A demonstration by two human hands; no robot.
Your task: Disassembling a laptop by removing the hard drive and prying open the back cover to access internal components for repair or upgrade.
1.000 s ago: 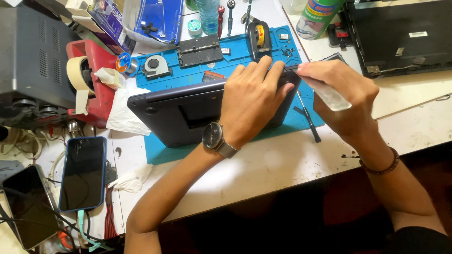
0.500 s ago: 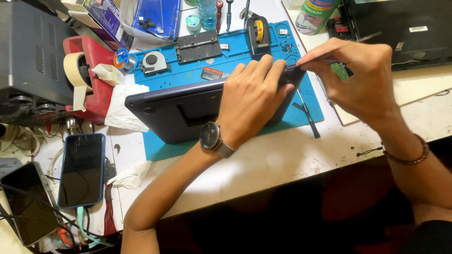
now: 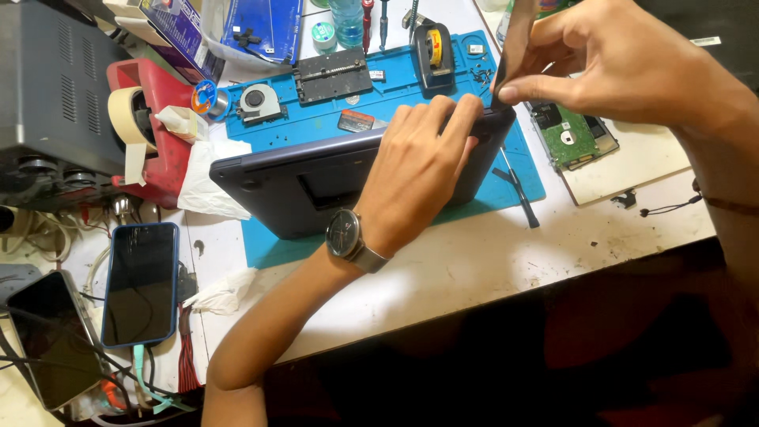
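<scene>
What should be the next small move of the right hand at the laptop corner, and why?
Probably slide the thin pry tool a little further along the seam. The right hand pinches it at the far right corner of the laptop, which stands tilted on the blue mat, while the left hand grips its top edge. The case looks closed elsewhere.

A white, scuffed worktop (image 3: 474,277) carries a blue rubber repair mat (image 3: 395,79), on which a dark blue laptop shell (image 3: 300,178) rests. Beside the mat's right edge lies a pale cream board (image 3: 632,162) bearing a green hard-drive circuit board (image 3: 571,134). At left sit a red tape dispenser (image 3: 150,134) with its cream masking-tape roll (image 3: 122,111), crumpled white tissue (image 3: 205,182), and two dark smartphones (image 3: 142,283), one blue-cased.
</scene>
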